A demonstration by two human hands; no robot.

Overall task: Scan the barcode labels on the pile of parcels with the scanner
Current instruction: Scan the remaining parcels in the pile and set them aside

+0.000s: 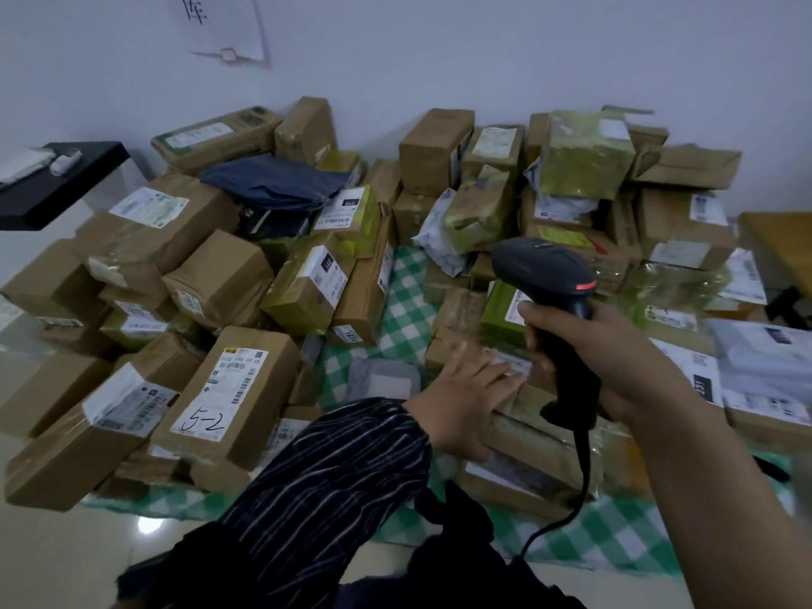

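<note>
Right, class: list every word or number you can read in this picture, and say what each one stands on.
"库": sheet of paper on the wall.
"5-2": handwritten on the white label of a brown box.
"010": small label on a yellow-taped parcel.
Other parcel labels: too small or blurred to read.

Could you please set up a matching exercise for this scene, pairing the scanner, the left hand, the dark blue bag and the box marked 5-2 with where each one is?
Things:
1. scanner
2. left hand
3. dark blue bag
4. box marked 5-2

Places:
A. on top of the pile, back left
B. flat on a parcel near the middle
C. front left, label facing up
D. gripped in the right hand

Pairs: 1-D, 2-B, 3-A, 4-C.
</note>
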